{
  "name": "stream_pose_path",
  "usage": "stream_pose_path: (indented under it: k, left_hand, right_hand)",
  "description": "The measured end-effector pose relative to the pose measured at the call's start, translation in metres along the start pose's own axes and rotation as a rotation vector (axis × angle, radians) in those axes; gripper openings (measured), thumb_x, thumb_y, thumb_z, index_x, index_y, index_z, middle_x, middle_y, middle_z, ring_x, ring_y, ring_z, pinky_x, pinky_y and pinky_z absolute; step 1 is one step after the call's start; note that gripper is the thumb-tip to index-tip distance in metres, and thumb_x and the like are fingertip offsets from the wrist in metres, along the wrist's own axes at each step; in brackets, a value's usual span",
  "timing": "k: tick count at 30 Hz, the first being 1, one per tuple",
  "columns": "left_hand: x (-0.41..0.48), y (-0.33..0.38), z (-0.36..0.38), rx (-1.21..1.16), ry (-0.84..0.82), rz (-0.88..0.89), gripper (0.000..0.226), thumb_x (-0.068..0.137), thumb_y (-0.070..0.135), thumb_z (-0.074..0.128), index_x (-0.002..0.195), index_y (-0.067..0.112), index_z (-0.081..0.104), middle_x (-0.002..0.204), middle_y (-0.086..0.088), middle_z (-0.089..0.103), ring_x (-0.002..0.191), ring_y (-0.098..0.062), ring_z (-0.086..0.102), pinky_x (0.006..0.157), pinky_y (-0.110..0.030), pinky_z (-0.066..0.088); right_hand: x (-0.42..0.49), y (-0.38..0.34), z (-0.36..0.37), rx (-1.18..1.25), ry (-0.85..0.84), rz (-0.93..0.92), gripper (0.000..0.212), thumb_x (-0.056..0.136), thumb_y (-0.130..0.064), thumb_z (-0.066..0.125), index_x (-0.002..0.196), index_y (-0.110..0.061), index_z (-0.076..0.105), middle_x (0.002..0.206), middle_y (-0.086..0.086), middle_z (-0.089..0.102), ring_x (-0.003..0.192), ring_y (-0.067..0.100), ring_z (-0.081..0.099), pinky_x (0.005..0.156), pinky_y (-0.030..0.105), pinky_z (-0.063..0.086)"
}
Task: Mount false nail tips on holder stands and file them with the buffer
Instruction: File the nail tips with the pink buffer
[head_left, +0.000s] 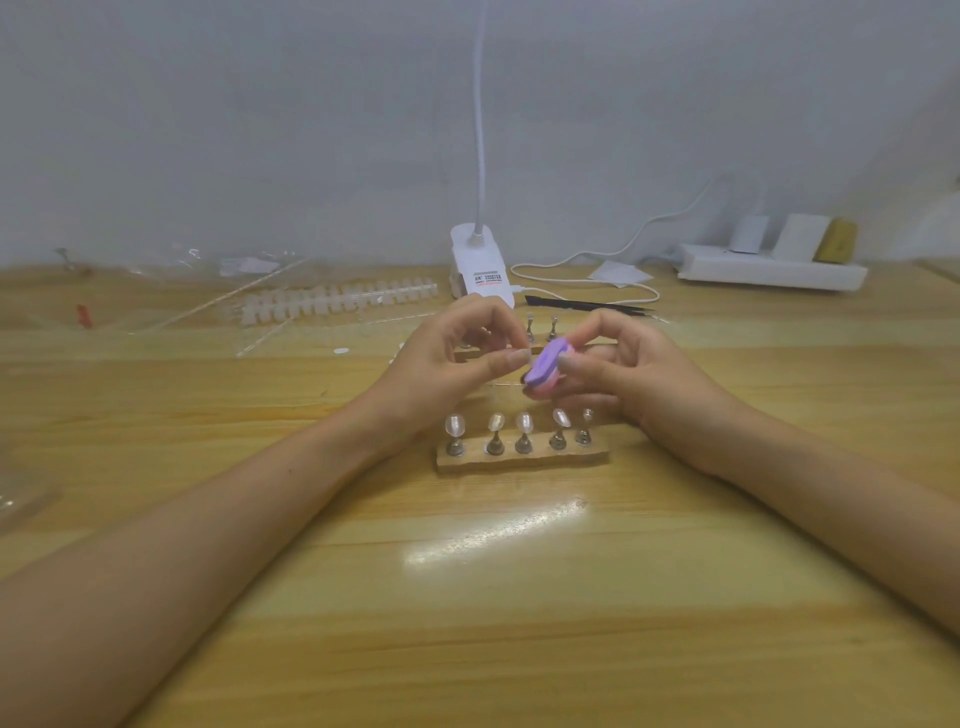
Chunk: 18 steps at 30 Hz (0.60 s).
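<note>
Filing step, seen from above the table (519, 597). The right hand (639, 379) grips the purple-and-pink buffer (544, 370) between thumb and curled fingers, raised just behind the near wooden base (519, 460). The left hand (447, 364) is curled with thumb and forefinger drawn together close against the buffer's edge. Whether a nail tip sits in that pinch cannot be told, as it would be too small to see. The base carries a row of five metal stands (523, 441) topped with clear nail tips (523, 422), though the rightmost tip is hard to make out. A second base (470, 356) with bare stands lies behind the hands, and a strip of spare tips (332, 304) rests farther back on the left, near the lamp clip (480, 265). To file well, the work should probably be braced firmly by the pinching hand. The buffer face should lie flat against the tip's edge and move in short, light strokes in one direction. Heavy pressure would likely flex the thin plastic or flick it out of the fingers. Both hands are best kept above the row, so the mounted tips are not knocked off.
</note>
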<state>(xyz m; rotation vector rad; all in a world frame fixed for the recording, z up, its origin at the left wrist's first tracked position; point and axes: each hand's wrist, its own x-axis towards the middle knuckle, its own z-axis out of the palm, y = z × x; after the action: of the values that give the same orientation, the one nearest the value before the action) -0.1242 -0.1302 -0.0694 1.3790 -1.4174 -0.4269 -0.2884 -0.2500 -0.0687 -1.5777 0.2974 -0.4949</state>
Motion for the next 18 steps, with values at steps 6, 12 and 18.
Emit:
stream_pose_path:
  k: [6, 12, 18]
  left_hand:
    - [0.0008, -0.0006, 0.0005, -0.015, -0.003, -0.004, 0.015, 0.090, 0.006, 0.066, 0.081, 0.017, 0.061, 0.088, 0.008, 0.059, 0.084, -0.006, 0.056, 0.079, -0.017, 0.043]
    - [0.0010, -0.0019, -0.0002, -0.014, -0.004, -0.014, 0.013, 0.090, 0.007, 0.067, 0.082, 0.016, 0.062, 0.091, 0.005, 0.060, 0.088, -0.009, 0.057, 0.082, -0.021, 0.046]
    - [0.0005, -0.0002, 0.0009, -0.004, -0.011, 0.001, 0.014, 0.090, 0.006, 0.067, 0.081, 0.016, 0.062, 0.091, 0.006, 0.059, 0.086, -0.005, 0.057, 0.082, -0.019, 0.045]
  right_hand:
    - [0.0000, -0.0003, -0.0001, -0.024, -0.018, 0.014, 0.027, 0.083, -0.026, 0.070, 0.098, -0.011, 0.055, 0.096, 0.014, 0.077, 0.091, 0.024, 0.076, 0.066, 0.021, 0.056]
    - [0.0005, -0.0019, -0.0012, -0.037, -0.061, 0.039, 0.025, 0.082, -0.026, 0.071, 0.096, -0.011, 0.056, 0.097, 0.015, 0.077, 0.089, 0.023, 0.076, 0.067, 0.022, 0.057]
    - [0.0017, -0.0023, -0.0029, 0.014, -0.015, 0.041, 0.028, 0.082, -0.022, 0.070, 0.100, -0.007, 0.056, 0.098, 0.017, 0.077, 0.091, 0.026, 0.076, 0.070, 0.026, 0.060]
